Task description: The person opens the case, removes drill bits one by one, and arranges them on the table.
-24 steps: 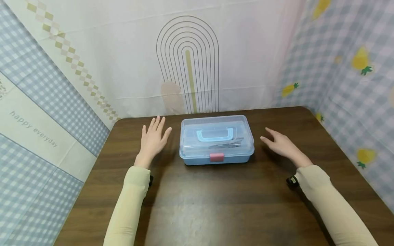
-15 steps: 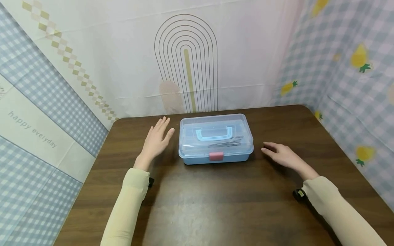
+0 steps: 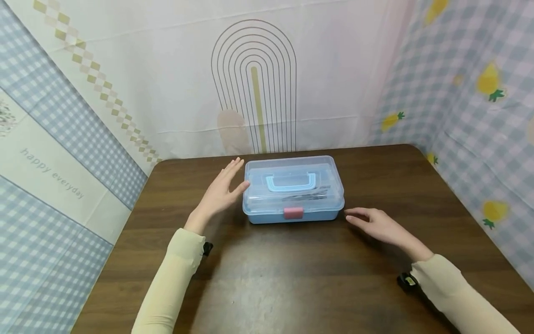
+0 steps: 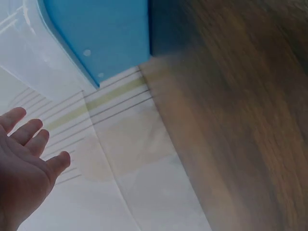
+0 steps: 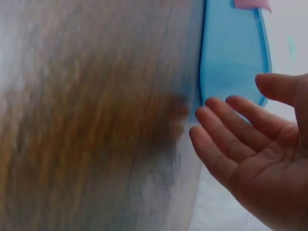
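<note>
On a wood-grain bench (image 3: 292,283), a left hand (image 3: 219,192) hovers with fingers straight and thumb spread, holding nothing; the head view lines its thumb up with a plastic storage box, but the left wrist view shows a gap between them. At center, the box (image 3: 288,200) sits upright toward the bench's far edge, its lid down. It looks stiff, fairly light and smooth enough to slip, the clear lid (image 3: 292,167) likely the most fragile part. The blue base (image 3: 267,219) would probably give the safest hold, gripped at both ends; the folded handle (image 3: 292,188) should serve only if the pink latch (image 3: 294,213) is secure. At right, a right hand (image 3: 377,225) lies just beside the front corner, fingers loosely bent around nothing; contact is unclear. Only the head view shows thin dark items (image 3: 310,194) under the lid; only the wrist views show the palms.
</note>
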A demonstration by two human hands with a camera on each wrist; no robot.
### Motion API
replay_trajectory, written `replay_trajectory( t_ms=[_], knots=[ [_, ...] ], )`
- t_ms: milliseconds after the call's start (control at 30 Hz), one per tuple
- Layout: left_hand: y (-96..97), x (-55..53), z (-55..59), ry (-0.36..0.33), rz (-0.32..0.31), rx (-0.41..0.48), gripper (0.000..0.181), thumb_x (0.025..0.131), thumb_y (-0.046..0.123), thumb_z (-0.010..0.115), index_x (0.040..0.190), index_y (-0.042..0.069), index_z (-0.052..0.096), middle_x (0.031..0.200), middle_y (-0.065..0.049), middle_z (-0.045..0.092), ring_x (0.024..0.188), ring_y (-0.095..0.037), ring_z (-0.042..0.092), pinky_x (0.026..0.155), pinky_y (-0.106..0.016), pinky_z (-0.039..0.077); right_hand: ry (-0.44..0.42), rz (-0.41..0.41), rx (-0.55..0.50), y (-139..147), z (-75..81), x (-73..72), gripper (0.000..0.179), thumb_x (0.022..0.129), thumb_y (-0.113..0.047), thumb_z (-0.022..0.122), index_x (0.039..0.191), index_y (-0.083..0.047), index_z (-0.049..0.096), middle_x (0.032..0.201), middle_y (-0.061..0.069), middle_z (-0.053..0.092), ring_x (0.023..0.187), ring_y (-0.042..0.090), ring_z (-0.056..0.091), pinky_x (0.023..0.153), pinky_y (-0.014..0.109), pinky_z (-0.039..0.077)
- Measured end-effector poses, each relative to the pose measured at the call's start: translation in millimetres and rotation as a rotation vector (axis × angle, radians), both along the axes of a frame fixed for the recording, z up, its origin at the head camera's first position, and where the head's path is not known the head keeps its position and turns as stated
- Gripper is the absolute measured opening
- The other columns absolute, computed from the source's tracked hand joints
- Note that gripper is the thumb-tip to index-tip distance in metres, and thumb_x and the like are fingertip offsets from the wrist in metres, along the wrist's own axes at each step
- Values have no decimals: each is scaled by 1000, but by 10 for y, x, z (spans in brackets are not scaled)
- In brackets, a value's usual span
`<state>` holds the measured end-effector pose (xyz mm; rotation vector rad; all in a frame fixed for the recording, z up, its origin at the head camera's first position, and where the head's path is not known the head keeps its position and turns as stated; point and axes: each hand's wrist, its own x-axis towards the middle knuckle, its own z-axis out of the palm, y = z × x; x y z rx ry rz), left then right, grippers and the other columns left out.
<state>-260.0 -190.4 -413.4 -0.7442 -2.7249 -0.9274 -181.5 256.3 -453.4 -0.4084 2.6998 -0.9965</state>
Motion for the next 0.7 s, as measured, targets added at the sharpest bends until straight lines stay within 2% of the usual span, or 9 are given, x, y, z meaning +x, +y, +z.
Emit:
replay_trajectory(
  t_ms=[133,167,267,367,400,500,600,700],
  knots=[
    [30,6,10,-23,-29,-12,80,98,59,55,161,20,26,167,3,20,153,-13,12,123,-46,12,-11,32,-19,-76,-3,7,51,104,-43,54,136,-5,63,134,17,63,113,24,60,95,50,49],
    [38,7,12,-29,-38,-13,82,97,60,56,162,20,25,167,3,19,153,-12,11,123,-46,12,-22,36,-28,-98,-5,7,50,104,-43,55,136,-5,63,127,17,66,103,23,61,91,48,50],
    [49,5,-2,-54,-62,-20,88,94,65,57,162,22,20,167,6,15,153,-11,9,124,-43,11,-26,49,-49,-161,-20,11,47,103,-42,56,133,-7,66,125,14,68,95,19,59,84,40,49],
    [57,-4,-31,-68,-93,-34,93,93,66,58,163,21,17,168,7,11,153,-11,8,123,-45,11,-45,61,-82,-219,-41,9,46,103,-41,57,133,-8,66,120,12,69,83,17,53,75,34,43],
    [55,-7,-44,-71,-100,-39,94,92,67,59,163,21,17,168,8,11,153,-11,8,123,-46,11,-51,67,-96,-236,-47,8,45,103,-41,58,133,-8,66,119,11,69,84,17,54,74,32,44],
    [50,-5,-65,-89,-114,-43,96,91,67,60,163,20,16,168,8,9,154,-14,9,122,-49,14,-104,87,-154,-274,-62,-5,45,103,-38,58,135,-7,64,103,8,69,76,16,54,66,28,44],
    [40,3,-72,-116,-114,-41,97,90,68,60,163,24,15,168,11,8,154,-18,11,121,-50,18,-154,112,-218,-297,-71,-20,46,104,-34,58,137,-3,62,105,9,71,83,17,63,67,27,51],
    [38,3,-69,-129,-120,-42,97,90,68,61,163,24,16,168,12,7,153,-19,14,120,-51,23,-188,130,-272,-316,-81,-39,46,105,-32,57,137,1,61,122,12,70,104,23,67,81,32,56]
  ],
)
